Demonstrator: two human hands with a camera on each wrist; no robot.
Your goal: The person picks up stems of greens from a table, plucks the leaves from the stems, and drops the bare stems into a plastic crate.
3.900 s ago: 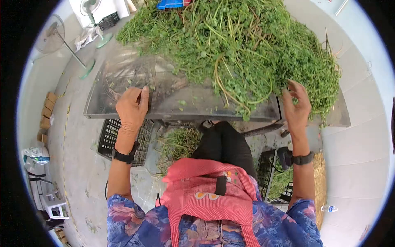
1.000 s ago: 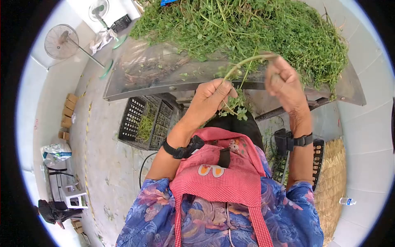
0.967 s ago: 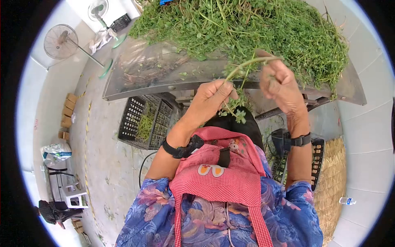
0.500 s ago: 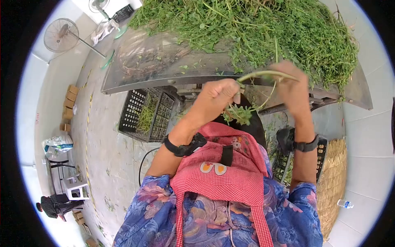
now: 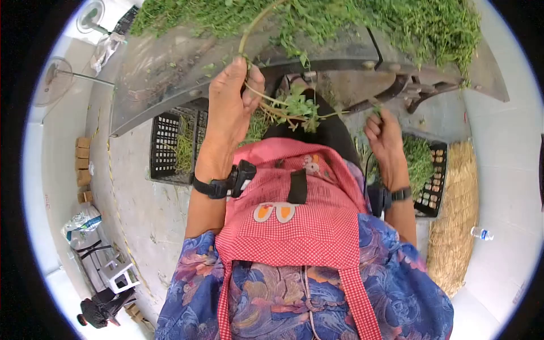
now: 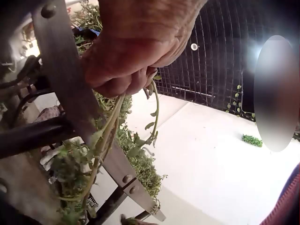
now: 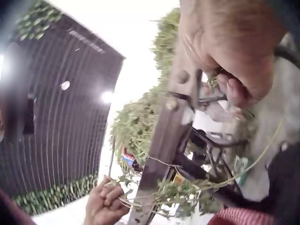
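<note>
My left hand (image 5: 229,107), at the table's front edge, grips a long green stem (image 5: 252,31) that arches up over the tabletop. From the same grip, leafy side shoots (image 5: 303,110) spread out above the lap. In the left wrist view the stems (image 6: 110,124) hang below the curled fingers. My right hand (image 5: 385,139) is lower and to the right, apart from the stem, its fingers curled. Between its thumb and fingers shows a small green sprig (image 7: 213,80) in the right wrist view. A heap of green leafy stems (image 5: 396,25) covers the table's back and right.
The dark table (image 5: 170,71) has a raised front edge over metal legs. Below stand a black crate (image 5: 165,148) on the left and another crate (image 5: 435,190) on the right holding greens. A straw bale (image 5: 453,226) is beside it. The red checked apron (image 5: 294,238) covers the lap.
The left hand has moved left and up with the stem. The right hand has come away from the stem, down toward the right crate, with a sprig in its fingers. The head view has shifted.
</note>
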